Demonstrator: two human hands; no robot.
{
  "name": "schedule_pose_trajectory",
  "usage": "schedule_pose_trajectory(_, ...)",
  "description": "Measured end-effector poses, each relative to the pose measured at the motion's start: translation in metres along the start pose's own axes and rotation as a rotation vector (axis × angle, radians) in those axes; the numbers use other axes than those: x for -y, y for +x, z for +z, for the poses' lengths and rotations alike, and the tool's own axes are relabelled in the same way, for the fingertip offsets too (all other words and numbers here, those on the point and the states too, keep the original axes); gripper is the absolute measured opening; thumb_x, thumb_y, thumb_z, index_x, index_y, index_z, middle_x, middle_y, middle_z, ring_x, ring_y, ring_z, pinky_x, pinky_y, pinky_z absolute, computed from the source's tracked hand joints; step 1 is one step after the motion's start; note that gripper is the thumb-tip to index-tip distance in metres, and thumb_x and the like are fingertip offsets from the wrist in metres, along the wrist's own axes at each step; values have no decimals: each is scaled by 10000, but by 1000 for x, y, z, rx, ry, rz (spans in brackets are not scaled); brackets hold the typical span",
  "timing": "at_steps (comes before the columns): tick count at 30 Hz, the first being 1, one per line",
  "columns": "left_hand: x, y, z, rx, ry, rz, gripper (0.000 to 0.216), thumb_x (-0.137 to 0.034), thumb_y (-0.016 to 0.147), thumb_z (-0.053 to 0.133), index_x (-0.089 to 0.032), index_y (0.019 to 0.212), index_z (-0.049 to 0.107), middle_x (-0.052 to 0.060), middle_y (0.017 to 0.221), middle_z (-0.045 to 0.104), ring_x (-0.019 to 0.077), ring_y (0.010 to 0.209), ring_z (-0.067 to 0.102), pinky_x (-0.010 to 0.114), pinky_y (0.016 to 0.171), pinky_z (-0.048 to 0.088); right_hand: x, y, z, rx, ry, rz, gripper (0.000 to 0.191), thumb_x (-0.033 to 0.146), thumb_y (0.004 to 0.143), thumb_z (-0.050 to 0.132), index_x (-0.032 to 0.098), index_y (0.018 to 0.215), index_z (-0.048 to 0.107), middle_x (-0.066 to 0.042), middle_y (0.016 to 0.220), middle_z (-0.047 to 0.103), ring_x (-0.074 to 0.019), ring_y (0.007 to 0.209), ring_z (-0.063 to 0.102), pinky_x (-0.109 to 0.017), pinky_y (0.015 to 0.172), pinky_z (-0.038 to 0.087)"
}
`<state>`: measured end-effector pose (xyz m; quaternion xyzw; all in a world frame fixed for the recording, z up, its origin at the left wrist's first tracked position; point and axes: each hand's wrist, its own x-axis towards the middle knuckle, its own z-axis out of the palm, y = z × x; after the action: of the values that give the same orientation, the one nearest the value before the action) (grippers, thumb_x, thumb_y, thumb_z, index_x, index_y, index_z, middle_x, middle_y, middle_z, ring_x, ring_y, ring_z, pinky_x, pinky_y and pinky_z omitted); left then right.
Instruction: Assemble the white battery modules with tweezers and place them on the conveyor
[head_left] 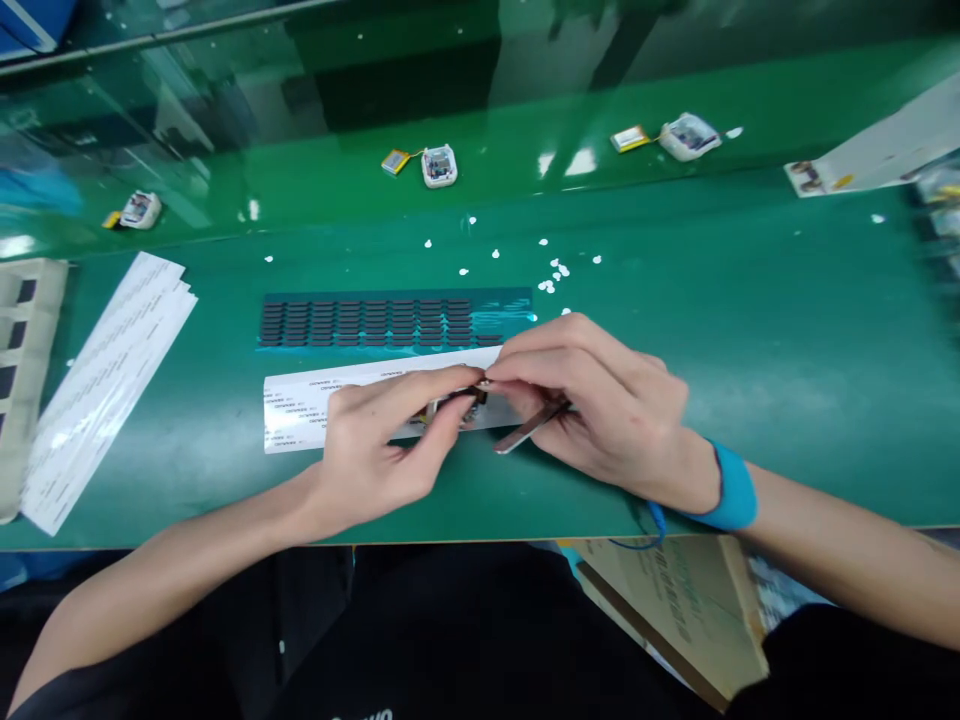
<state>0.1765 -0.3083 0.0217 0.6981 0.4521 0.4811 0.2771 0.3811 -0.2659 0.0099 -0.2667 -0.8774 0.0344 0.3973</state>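
The left hand [382, 435] pinches a small part [481, 397] between thumb and forefinger over a white strip [296, 412] printed with rows of tiny repeated lettering, too small to read, while the right hand [611, 415] touches that part with its fingertips and grips a metal tool [529, 427] lower in the fingers. More white strips [105, 395] lie fanned at the left, marked with similar faint print. Below the table edge, a cardboard box [679, 600] bears large unreadable characters, and the black shirt [450, 630] shows pale lettering cut off at the bottom.
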Motion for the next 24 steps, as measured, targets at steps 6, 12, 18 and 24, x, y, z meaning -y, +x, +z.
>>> schedule_pose_trajectory(6,-8,1,-2,49,-190,-161,140,-87,912,705,-199,955,779,-4,851,835,148,605,791,177,524,615,-3,2,-21,147,-67,-137,199,120,1060,582,225,1201,675,-58,1114,785,-163,934,768,-237,677,589)
schedule_pose_trajectory(12,-10,2,-4,100,-255,-272,124,-104,908,695,-204,903,769,-31,664,783,170,534,772,196,499,632,-13,4,-23,253,-128,-232,218,98,1090,486,178,1232,630,-79,1124,794,-171,935,782,-246,560,558)
schedule_pose_trajectory(18,-7,3,-4,143,-381,-441,84,-162,919,693,-191,881,762,-21,673,759,191,507,763,213,442,614,-14,1,-16,163,-40,-195,205,91,1042,623,139,1242,625,-96,1103,794,-171,908,784,-249,628,595)
schedule_pose_trajectory(24,-1,7,-8,164,-422,-490,108,-183,930,705,-187,874,798,-30,627,710,188,507,761,201,440,605,-19,0,-15,179,47,-185,182,112,1042,636,201,1201,653,-29,988,802,-147,860,783,-222,673,613)
